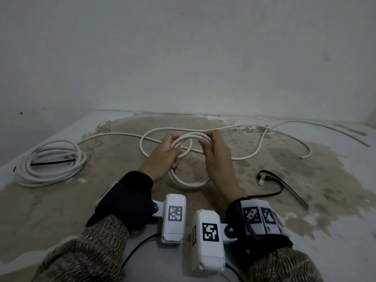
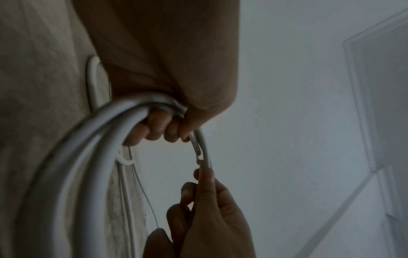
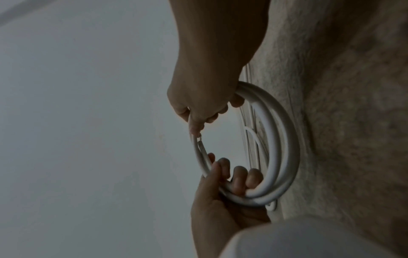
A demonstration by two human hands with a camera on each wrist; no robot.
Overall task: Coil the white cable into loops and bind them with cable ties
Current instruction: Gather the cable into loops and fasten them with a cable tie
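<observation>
Two hands: both grip one small coil of white cable (image 1: 190,139).
Left hand (image 1: 165,155): fingers curled round coil's left side.
Right hand (image 1: 216,153): pinching coil's right side.

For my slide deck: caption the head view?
Both hands, left and right, hold a small coil of white cable above the floor, black ties alongside.

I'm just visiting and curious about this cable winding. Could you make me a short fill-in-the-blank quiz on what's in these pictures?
1. The left hand and right hand both hold a coil of ____ cable.
2. A finished bundle lies on the person's ____ side.
3. The loose cable ties on the floor are ____ in colour.

Missing words: white; left; black
</observation>
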